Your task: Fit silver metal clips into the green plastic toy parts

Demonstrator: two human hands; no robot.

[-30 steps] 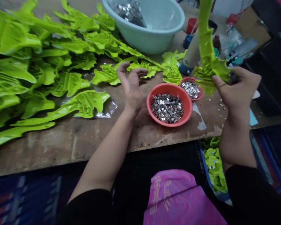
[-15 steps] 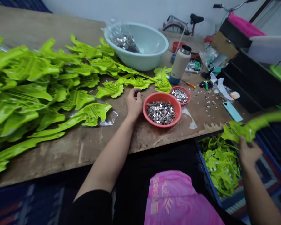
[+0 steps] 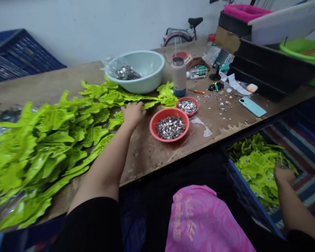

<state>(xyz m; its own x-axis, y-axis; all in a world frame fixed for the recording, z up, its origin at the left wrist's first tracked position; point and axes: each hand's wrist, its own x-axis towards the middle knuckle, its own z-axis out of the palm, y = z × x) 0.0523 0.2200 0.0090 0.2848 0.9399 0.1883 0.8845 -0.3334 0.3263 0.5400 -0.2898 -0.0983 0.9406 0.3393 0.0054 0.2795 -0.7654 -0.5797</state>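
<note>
Hands well apart: left hand [image 3: 132,113] at eleven o'clock on lime-green plastic leaves [image 3: 55,140], right hand [image 3: 283,174] at four o'clock, down in a blue crate [image 3: 252,199].

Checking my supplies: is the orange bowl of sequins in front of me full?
Not full: the orange bowl holds silver sequins across its floor, with bare wall showing above them.

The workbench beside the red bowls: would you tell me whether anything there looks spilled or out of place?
Yes: small silver pieces lie scattered across the bare wood of the workbench, to the right of the smaller red bowl. They look spilled, since the others sit heaped inside the bowls.
</note>
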